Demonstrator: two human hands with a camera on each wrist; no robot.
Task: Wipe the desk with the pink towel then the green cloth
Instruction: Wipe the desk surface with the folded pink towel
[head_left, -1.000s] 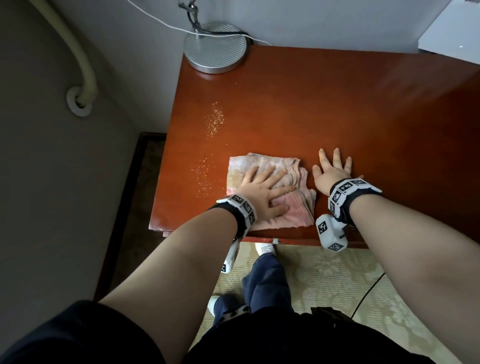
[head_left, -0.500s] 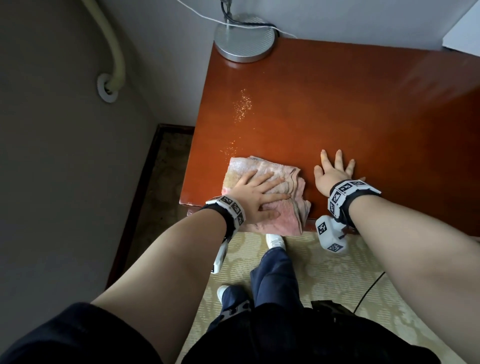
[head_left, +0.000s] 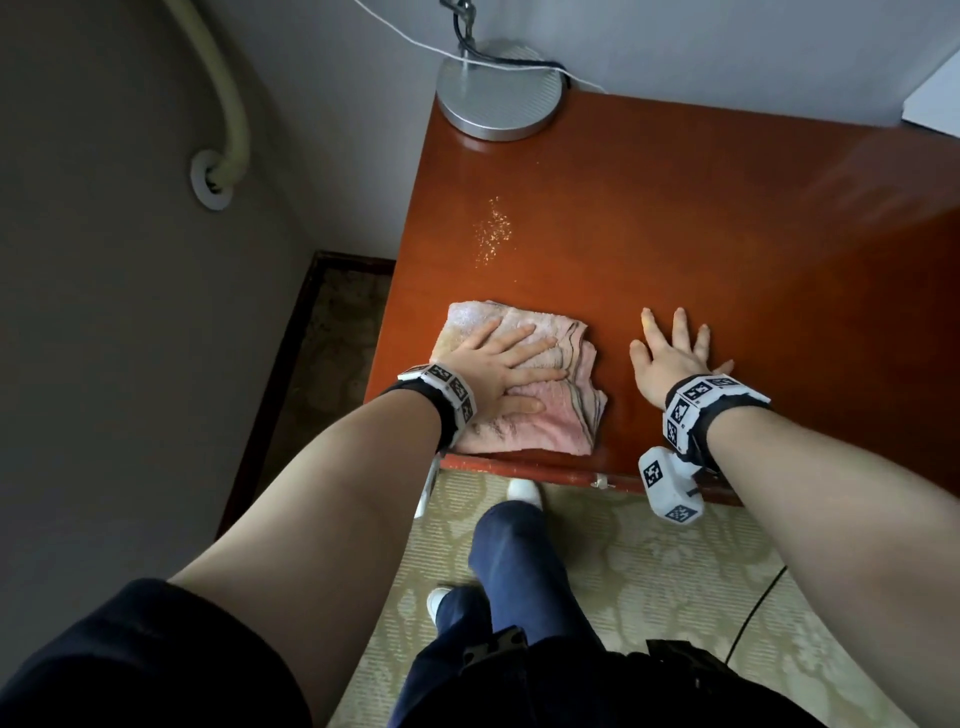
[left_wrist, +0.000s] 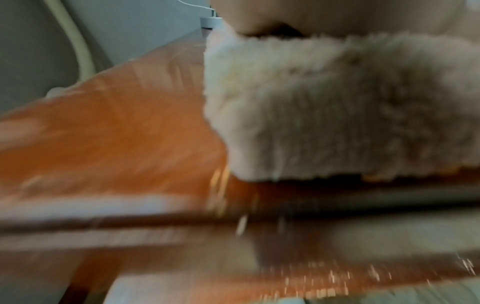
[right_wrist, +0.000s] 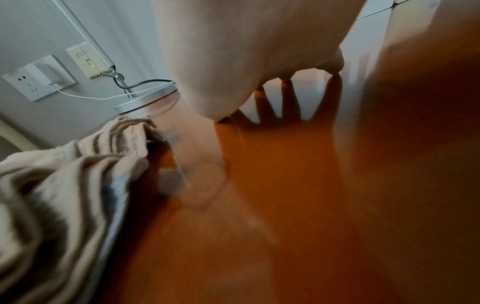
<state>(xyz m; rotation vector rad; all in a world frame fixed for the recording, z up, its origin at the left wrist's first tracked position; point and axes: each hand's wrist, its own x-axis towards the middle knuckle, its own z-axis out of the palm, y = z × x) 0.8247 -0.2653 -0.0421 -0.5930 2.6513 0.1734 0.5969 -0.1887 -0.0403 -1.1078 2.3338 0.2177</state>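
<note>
The left hand (head_left: 488, 376) presses flat, fingers (head_left: 519, 358) spread, on the pink towel (head_left: 530, 415) (folded, near bench (head_left: 727, 234) edge); the right hand (head_left: 670, 358) lies flat beside it, holding nothing.

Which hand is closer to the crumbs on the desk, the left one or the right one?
Left. The left hand lies flat on the pink towel, almost straight below the crumbs. The right hand lies flat on the bare desk, farther off to their right.
</note>
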